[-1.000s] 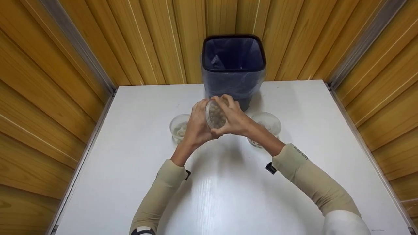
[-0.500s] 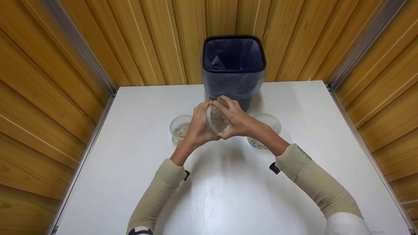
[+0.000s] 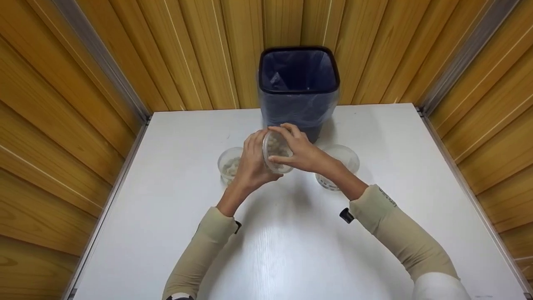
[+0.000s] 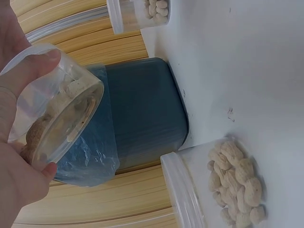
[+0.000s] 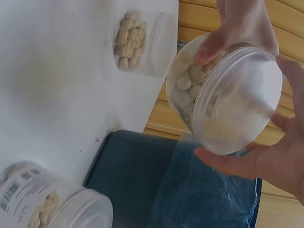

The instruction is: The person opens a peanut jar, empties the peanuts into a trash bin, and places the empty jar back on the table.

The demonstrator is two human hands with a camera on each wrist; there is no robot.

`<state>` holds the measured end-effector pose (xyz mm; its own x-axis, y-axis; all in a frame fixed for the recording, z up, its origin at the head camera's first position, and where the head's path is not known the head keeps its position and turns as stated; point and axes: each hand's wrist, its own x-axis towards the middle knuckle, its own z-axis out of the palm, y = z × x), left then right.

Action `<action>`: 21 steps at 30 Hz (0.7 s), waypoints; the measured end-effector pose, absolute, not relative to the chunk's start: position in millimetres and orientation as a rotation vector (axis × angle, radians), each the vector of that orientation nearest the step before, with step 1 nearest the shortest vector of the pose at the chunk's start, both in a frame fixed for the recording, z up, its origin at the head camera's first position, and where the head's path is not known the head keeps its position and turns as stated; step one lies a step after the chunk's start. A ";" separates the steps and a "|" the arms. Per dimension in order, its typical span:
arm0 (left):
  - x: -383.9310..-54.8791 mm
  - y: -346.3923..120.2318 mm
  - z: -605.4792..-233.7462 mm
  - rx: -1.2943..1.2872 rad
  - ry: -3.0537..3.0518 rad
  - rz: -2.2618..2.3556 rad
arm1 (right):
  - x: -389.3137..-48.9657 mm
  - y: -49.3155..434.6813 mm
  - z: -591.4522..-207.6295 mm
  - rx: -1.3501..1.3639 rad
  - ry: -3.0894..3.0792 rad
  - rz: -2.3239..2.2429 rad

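A clear round plastic jar point(image 3: 275, 146) with pale, nut-like lumps inside is held tilted above the table. My left hand point(image 3: 250, 163) grips its body, thumb and fingers wrapped around it. The fingers of my right hand point(image 3: 307, 155) spread over the clear lid point(image 5: 237, 116) and hook at its rim; the thumb lies across the lid face. In the left wrist view the jar's base points down, and a darker brown lump shows through the wall. To the left stands a jar of shelled-in peanuts point(image 4: 237, 185); to the right is a labelled jar point(image 5: 26, 192) with similar contents.
A dark blue bin point(image 3: 297, 110) lined with a clear bag stands at the table's back edge, just beyond my hands. Wood-look panels point(image 3: 204, 50) enclose the white table point(image 3: 258, 258) at the back and sides. Small crumbs point(image 4: 231, 114) lie on the tabletop.
My right hand turns a little on the lid, its thumb moving from the lower rim onto the lid face. The jar shifts slightly right, then back left; the standing jars stay put.
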<state>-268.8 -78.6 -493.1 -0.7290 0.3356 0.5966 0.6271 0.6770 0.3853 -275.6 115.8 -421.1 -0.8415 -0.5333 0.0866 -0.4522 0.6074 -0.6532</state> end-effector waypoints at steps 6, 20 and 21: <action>-265.5 -75.0 -492.7 -0.720 -2.386 -0.722 | -265.6 103.5 -412.5 -0.500 2.708 -1.179; -266.0 -69.8 -484.6 -0.663 -2.388 -0.716 | -264.6 94.3 -411.3 -0.403 2.751 -1.229; -266.2 -70.0 -484.8 -0.666 -2.389 -0.721 | -264.8 94.6 -412.0 -0.414 2.749 -1.237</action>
